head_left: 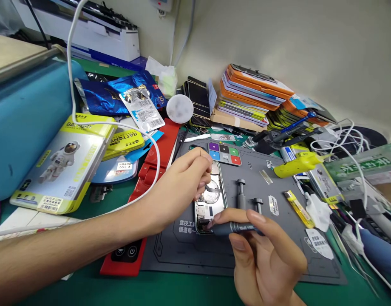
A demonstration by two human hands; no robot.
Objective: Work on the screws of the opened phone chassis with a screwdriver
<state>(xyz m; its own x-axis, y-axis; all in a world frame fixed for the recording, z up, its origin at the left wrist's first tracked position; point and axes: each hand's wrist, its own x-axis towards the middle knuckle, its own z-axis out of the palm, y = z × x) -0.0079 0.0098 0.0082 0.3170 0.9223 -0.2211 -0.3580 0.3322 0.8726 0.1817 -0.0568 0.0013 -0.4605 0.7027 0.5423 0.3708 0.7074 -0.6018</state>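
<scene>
The phone [218, 205] lies opened, not closed up; your right hand [272, 257] grips a screwdriver [225, 230]; whether your left hand [184, 182] grips anything, I can't tell

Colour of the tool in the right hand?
Dark blue-grey tool; best seen in the head view.

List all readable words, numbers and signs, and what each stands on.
"BATTERY": on the astronaut box.
"BATTERY": on the smaller yellow box.
"武校工": on the grey mat, partly covered.
"悟道每一": same mat, partly covered.
Power sign: on the black panel.
Too small, blurred or unsure: the rest, including price sticker, silver packet, green bag.
</scene>
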